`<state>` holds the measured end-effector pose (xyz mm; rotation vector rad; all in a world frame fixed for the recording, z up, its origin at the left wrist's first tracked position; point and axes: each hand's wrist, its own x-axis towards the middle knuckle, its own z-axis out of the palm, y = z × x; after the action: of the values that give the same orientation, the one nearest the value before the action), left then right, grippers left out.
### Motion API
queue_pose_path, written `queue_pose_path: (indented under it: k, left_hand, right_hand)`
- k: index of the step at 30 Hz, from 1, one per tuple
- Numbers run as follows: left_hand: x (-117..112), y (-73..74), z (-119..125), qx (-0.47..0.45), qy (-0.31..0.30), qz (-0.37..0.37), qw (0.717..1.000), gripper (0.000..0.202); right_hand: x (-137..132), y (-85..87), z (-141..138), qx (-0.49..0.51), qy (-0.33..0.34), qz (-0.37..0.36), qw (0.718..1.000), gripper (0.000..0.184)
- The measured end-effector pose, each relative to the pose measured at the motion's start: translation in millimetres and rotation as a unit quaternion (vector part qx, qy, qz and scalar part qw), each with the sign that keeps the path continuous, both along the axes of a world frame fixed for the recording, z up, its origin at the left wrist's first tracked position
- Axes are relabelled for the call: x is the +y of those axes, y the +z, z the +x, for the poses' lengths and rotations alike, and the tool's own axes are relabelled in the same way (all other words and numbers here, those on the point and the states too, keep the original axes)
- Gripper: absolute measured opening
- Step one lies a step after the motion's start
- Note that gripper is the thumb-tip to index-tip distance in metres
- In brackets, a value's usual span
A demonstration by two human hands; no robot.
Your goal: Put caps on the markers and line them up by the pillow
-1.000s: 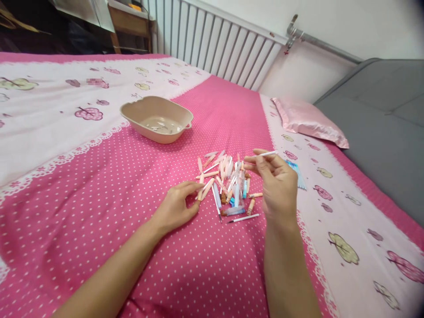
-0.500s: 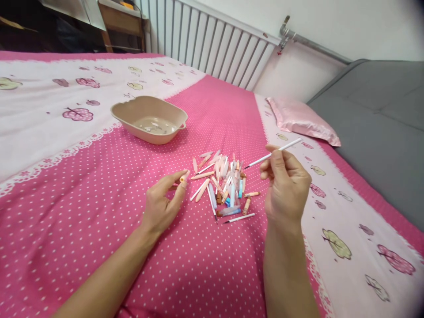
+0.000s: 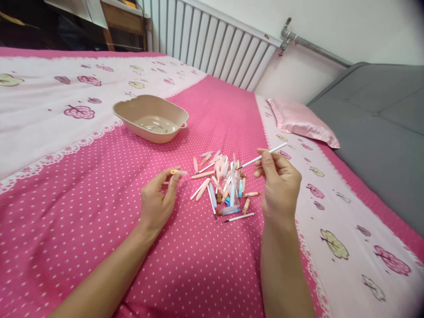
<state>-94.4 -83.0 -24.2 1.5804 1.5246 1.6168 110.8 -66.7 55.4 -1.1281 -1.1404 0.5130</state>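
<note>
My left hand (image 3: 158,199) is raised just above the pink dotted bedspread (image 3: 99,212) and pinches a short peach pen cap (image 3: 177,172) between thumb and fingers. To the right, my right hand (image 3: 278,187) grips a thin white pen refill (image 3: 263,157) that points up and to the right, its dark tip toward the pile. Between the two hands lies a pile of pen parts (image 3: 223,181): peach, white and blue caps, barrels and thin refills.
A beige plastic basin (image 3: 150,118) with a few small pieces inside sits beyond the pile on the left. A pink satin pillow (image 3: 301,121) lies at the right by a grey sofa (image 3: 380,128). A white radiator (image 3: 215,44) runs behind the bed.
My left hand picked a peach cap from the pile's left edge and lifted it away leftward. My right hand turned the white refill and lowered it slightly toward the pile.
</note>
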Motion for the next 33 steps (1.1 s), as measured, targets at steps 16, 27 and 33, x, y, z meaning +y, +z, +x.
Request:
queue_pose_path:
  k: [16, 27, 33]
  left_hand:
    - [1, -6.9, 1, 0.085, -0.072, -0.05, 0.992, 0.035]
    - [4, -13.8, 1, 0.303, -0.129, -0.116, 0.937, 0.04]
    - [6, -17.9, -1, 0.261, -0.143, -0.122, 0.947, 0.043]
  right_hand:
    - [28, -47.9, 8, -0.347, 0.095, -0.163, 0.919, 0.022]
    - [-12, -15.2, 5, -0.582, 0.249, -0.276, 0.724, 0.031]
    - [-4, -30.3, -6, -0.641, 0.239, -0.303, 0.663, 0.019]
